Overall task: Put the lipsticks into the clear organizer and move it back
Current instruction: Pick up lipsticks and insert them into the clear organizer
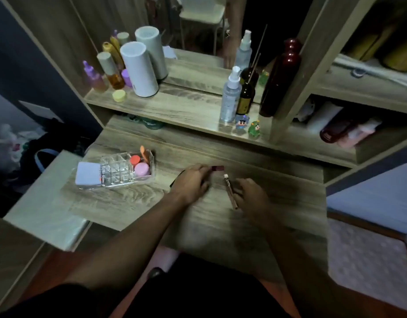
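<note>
The clear organizer [119,172] sits on the wooden desk at the left, with empty grid slots and a pink jar, a red-capped item and an orange stick in its right part. A dark red lipstick [218,168] lies on the desk, and the fingertips of my left hand [193,181] touch its left end. A slim lip-gloss tube [230,191] with a white tip lies at an angle on the desk. My right hand [251,196] rests against its right side, fingers curled. A thin dark stick [176,179] pokes out under my left hand.
A lilac square pad [87,174] lies against the organizer's left side. The raised shelf [175,111] behind holds bottles, a white cylinder [139,70], a spray bottle [231,97] and small figurines [254,129]. Side shelves stand at the right. A bed edge [370,198] lies right of the desk.
</note>
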